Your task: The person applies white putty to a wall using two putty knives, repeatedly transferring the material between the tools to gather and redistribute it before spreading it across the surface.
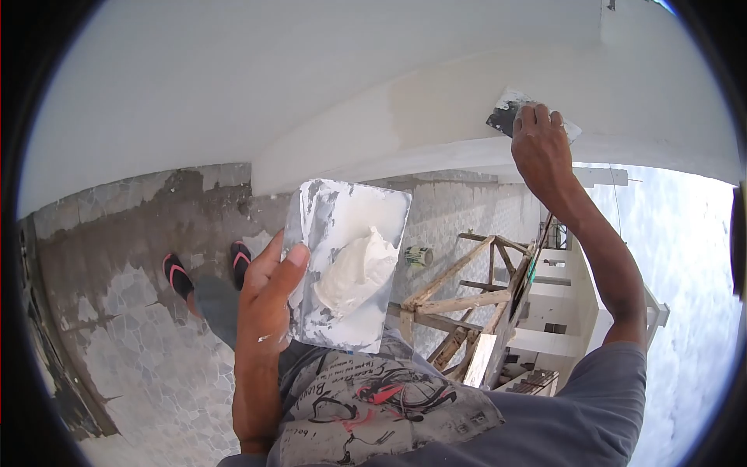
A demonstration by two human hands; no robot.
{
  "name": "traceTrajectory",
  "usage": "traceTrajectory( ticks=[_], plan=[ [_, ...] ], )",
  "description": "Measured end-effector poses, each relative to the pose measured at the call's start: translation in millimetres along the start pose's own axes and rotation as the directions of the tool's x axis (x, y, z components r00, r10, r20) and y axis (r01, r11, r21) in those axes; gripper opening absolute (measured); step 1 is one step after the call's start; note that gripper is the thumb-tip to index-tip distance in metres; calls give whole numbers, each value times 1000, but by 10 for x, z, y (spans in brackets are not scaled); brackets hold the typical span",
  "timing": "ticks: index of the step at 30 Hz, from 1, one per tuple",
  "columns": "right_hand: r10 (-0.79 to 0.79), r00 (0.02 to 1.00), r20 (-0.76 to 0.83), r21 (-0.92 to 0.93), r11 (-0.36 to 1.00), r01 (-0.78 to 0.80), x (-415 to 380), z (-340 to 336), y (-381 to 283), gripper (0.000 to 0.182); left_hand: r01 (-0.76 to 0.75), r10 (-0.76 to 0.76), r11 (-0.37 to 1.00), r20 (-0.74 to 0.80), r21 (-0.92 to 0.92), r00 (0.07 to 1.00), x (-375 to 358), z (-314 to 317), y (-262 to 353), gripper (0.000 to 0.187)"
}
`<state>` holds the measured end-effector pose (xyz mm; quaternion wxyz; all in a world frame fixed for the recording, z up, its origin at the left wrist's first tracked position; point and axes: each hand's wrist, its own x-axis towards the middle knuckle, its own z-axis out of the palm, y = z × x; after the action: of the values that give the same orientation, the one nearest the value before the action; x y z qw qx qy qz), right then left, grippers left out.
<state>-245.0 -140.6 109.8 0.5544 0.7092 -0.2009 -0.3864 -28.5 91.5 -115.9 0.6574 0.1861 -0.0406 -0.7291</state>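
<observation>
- Left hand [268, 303] is gripping a flat metal plate [346, 265] by its left edge — thumb over the top face, the other fingers hidden underneath, so the grip is clamped on the plate.
- On the plate sits a blob of white putty [356, 272], roughly in the middle, with thinner smears toward the upper corner. The plate's bottom edge overlaps the printed shorts [373, 409] in this view.
- Right hand [538, 148] is stretched up and out, fingers closed on a scraper blade [510, 109] that's pressed flat against the white wall [436, 117]. Most of the blade is behind the fingers, and I can't see any handle at all.
- There's a slightly darker patch on the wall just left of the blade, edges pretty fuzzy.
- Way below: grey patterned floor [140, 335] and a pair of black-and-pink flip-flops [206, 268] — the feet themselves are hard to make out.
- A wooden frame [467, 303] stands below the right arm; its lower part is cut off by the sleeve. A small tub [419, 255] sits by it, label unreadable.
- Fisheye edges black out the corners.
</observation>
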Motion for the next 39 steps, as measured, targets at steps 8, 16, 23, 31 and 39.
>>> traceTrajectory(
  ticks=[8,16,23,31,39],
  plan=[
    [-132,986,-101,122,982,144,367,-211,227,21,2,-2,1000,7,2,1000,-27,-103,33,49],
    [-176,984,34,64,983,174,773,198,500,33,12,-13,1000,-10,-20,1000,-18,-175,-2,46],
    [-332,939,88,267,916,299,-44,-289,112,23,12,-12,1000,24,-11,1000,-17,-153,50,46],
    [-80,989,-127,77,993,90,453,-81,651,24,4,-4,1000,28,1,1000,-12,-131,60,44],
    [-184,981,-65,43,981,187,729,199,435,23,10,-10,1000,19,21,1000,-4,-172,53,46]
  ],
)
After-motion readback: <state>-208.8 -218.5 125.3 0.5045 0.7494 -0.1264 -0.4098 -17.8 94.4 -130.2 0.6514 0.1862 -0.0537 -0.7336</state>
